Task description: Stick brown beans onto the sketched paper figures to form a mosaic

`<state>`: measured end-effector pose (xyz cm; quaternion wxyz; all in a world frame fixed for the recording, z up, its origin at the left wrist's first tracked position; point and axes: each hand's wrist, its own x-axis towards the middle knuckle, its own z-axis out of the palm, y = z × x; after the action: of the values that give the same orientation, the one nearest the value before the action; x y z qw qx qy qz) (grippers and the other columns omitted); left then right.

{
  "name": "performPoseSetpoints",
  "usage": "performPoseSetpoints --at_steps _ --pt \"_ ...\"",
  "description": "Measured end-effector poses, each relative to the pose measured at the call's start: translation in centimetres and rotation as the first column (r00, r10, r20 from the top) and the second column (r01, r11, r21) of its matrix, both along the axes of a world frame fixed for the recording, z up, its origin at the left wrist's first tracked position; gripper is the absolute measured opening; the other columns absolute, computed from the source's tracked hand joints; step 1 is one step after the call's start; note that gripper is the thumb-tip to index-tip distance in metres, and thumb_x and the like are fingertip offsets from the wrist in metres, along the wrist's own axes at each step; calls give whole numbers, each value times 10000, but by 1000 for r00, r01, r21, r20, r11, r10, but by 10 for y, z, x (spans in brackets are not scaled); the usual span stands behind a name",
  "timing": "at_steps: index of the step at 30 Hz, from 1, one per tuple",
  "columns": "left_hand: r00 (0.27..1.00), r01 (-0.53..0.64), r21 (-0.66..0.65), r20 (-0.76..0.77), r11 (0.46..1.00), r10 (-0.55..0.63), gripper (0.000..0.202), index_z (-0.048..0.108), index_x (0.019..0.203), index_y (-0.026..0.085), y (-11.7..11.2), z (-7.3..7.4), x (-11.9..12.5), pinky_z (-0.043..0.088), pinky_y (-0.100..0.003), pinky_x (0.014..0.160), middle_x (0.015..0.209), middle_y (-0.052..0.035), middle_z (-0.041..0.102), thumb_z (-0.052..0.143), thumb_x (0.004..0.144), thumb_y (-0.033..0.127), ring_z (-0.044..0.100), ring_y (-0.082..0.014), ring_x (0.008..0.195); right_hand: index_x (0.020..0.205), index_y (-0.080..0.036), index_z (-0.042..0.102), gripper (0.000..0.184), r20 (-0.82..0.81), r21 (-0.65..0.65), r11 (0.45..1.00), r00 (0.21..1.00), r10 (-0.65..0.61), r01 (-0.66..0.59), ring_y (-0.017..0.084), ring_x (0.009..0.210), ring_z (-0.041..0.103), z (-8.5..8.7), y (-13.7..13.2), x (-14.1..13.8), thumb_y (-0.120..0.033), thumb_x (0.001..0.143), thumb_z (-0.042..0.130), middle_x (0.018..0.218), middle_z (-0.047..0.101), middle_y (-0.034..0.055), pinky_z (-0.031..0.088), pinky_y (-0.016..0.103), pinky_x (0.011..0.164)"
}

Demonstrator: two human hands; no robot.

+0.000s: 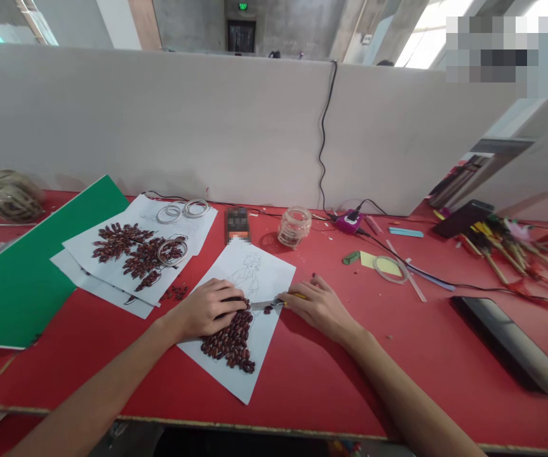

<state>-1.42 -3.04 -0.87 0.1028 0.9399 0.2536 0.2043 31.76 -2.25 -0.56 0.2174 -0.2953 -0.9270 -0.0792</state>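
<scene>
A white sheet with a line drawing [254, 279] lies on the red table [331, 368] in front of me. Dark brown beans [232, 339] cover the drawing's lower part. My left hand [207, 309] rests flat on the sheet, fingers curled over the top of the bean patch. My right hand [319, 304] is closed around metal tweezers with a yellow grip [274, 303]. The tweezers' tips point left at the beans beside my left fingers.
More bean-covered sheets [135, 254] and tape rings [183, 211] lie at the left beside a green board [21, 279]. A glass jar [294, 226], a tape ring [390, 268], paper strips, cables and craft sticks [507, 244] sit behind and to the right. A dark tray [512, 349] lies near right.
</scene>
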Motion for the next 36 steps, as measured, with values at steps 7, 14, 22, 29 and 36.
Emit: performPoseSetpoints --at_steps 7,14,22,29,36 --pt "969 -239 -219 16 946 248 205 703 1038 204 6 18 24 473 -350 920 1078 -40 735 499 1034 187 639 -207 1034 1171 -223 712 232 48 -2 1000 999 -4 4 154 804 631 0 0 0 -202 1091 495 974 754 53 307 352 769" --pt "890 -292 -327 -437 899 130 127 718 862 178 33 61 65 462 -294 707 986 -81 731 596 894 161 676 -228 877 1169 -216 707 256 65 -13 1000 998 16 -15 147 810 631 4 0 2 -182 1095 464 966 736 57 312 347 778" --pt "823 -286 -409 -568 867 3 86 724 758 177 52 70 80 392 -266 611 863 -69 736 664 754 115 654 -219 768 1188 -225 707 245 80 -27 999 997 19 -17 145 798 613 3 2 2 -199 1087 485 937 716 45 310 346 780" --pt "864 -271 -480 -503 834 -9 112 700 716 156 50 58 74 392 -242 614 741 -44 697 612 761 104 608 -172 691 1171 -216 698 245 89 -13 1000 996 20 -19 153 788 586 0 2 2 -181 1086 471 934 706 47 310 351 785" --pt "876 -278 -582 -480 764 -48 96 685 662 148 63 57 73 367 -221 561 638 3 634 633 708 81 555 -137 626 1210 -221 679 275 89 -13 999 995 35 -34 158 813 587 -2 2 3 -145 1077 450 973 725 55 305 354 779"
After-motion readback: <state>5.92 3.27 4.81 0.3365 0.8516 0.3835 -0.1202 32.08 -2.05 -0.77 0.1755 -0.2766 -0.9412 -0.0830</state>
